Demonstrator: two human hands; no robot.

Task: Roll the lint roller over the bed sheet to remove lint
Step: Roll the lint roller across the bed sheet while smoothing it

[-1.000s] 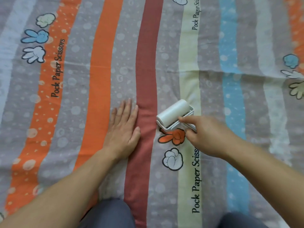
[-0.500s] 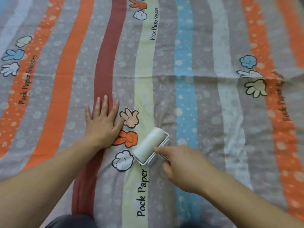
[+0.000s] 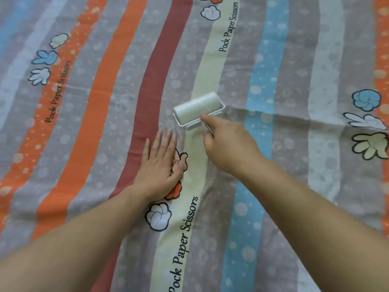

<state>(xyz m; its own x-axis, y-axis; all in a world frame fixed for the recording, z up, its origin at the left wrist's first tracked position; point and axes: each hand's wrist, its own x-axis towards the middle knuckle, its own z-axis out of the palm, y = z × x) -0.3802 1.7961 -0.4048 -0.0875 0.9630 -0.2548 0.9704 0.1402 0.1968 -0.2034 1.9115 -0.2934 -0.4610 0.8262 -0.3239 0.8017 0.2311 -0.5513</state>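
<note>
filling the view, a striped bed sheet (image 3: 294,81); left grip (image 3: 160,165) released, flat on it; right grip (image 3: 227,146) grasping the lint roller (image 3: 197,108)

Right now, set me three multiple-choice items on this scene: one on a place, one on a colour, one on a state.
1. Which stripe of the bed sheet does the lint roller lie on?
A. pale blue
B. cream
C. far-left orange

2. What colour is the lint roller?
A. white
B. black
C. green

3. How does the left hand lie?
A. clenched in a fist
B. gripping the roller
C. flat on the sheet, fingers straight

Answers:
1 B, the roller sits across the cream stripe, just beyond the left hand's fingertips.
2 A, the roller is white all over.
3 C, the palm lies on the sheet, and it is the right hand that holds the roller.
</note>
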